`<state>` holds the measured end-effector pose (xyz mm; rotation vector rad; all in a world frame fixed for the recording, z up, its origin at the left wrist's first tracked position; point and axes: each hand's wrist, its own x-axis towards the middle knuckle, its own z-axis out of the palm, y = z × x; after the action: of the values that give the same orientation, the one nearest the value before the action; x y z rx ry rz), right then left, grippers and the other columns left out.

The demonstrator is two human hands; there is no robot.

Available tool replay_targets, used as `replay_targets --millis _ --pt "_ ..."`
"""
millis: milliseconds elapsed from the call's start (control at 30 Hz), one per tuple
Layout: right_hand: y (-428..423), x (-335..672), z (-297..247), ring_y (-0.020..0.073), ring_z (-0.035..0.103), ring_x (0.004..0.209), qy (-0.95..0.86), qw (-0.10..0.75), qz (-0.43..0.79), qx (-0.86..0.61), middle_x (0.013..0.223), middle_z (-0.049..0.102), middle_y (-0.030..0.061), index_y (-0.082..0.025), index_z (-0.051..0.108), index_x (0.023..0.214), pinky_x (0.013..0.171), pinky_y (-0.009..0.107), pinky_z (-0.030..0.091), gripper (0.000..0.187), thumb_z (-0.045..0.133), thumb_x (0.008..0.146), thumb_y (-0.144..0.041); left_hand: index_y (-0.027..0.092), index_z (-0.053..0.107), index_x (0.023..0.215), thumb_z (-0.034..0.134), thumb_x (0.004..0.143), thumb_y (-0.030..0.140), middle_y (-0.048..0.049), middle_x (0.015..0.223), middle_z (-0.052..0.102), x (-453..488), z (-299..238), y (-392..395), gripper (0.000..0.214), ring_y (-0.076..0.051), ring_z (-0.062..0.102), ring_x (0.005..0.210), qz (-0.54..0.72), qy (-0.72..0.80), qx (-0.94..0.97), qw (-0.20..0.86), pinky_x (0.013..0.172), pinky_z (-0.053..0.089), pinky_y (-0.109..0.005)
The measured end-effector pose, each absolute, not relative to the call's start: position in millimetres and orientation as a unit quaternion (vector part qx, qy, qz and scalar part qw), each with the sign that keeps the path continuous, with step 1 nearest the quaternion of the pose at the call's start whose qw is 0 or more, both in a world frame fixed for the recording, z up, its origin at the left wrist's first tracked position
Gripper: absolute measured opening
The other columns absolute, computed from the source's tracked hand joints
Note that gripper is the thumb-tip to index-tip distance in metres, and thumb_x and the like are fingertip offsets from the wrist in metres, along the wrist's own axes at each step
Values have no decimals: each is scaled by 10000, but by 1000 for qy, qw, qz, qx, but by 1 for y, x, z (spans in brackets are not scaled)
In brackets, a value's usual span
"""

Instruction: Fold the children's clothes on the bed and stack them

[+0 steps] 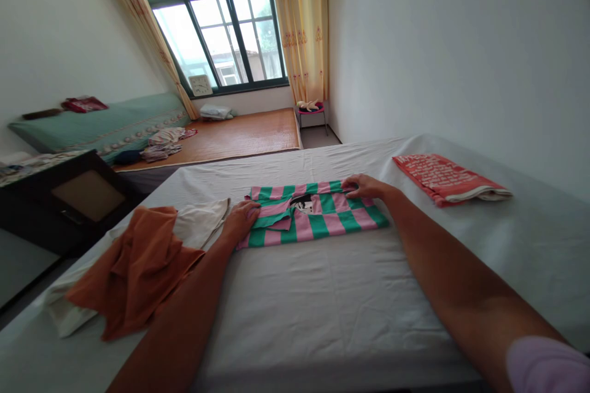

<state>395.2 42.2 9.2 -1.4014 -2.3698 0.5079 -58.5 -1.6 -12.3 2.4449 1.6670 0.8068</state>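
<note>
Pink-green garment [329, 224] on bed [313, 301]; left hand [241, 220], right hand [366, 186] touching.

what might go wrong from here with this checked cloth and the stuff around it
The checked cloth might slip out of line: its layers lie loose between the left hand and right hand.
The left forearm could snag and drag the orange cloth, since it passes right along its edge.
The sheet has wrinkles, so it may shift under a firm push.

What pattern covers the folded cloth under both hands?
Folded cloth: green and pink checks, in head view.
</note>
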Motion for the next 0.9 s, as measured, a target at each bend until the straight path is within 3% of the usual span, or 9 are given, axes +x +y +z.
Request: replay_targets --millis 133,300,433,700,900 --pt "45 393 5 186 645 900 -834 167 117 -513 978 722 43 -173 721 980 824 236 468 388 574 645 -41 224 711 1041 567 838 484 -90 1167 643 -55 7 -12 360 -257 564 1135 256 486 832 85 1032 406 -431" --pt "50 395 0 188 637 990 -834 158 81 -522 1048 719 36 -203 719 1004 890 243 456 407 545 670 -48 245 698 1098 704 738 438 -76 1188 639 -55 27 -24 409 -235 584 1111 167 373 893 188 1014 431 -377" --pt "52 397 -2 199 630 1035 -833 156 66 -527 1086 715 39 -216 721 1027 928 271 448 344 553 743 -120 236 738 1003 603 813 375 -70 1109 674 -55 23 -21 271 -222 626 1036 192 408 877 165 987 455 -374" --pt "55 399 -4 193 628 1063 -836 171 71 -517 1122 707 24 -236 729 1036 956 287 447 282 538 830 -209 244 728 1044 534 852 471 -56 1210 659 -72 29 -17 355 -229 598 1128 160 404 865 251 1040 417 -377" --pt "54 399 -7 191 629 1063 -833 178 69 -520 1127 704 27 -227 725 1038 961 278 443 269 539 844 -227 222 703 1004 462 869 481 -58 1004 718 -65 35 -24 378 -230 639 966 206 466 841 182 922 472 -358"
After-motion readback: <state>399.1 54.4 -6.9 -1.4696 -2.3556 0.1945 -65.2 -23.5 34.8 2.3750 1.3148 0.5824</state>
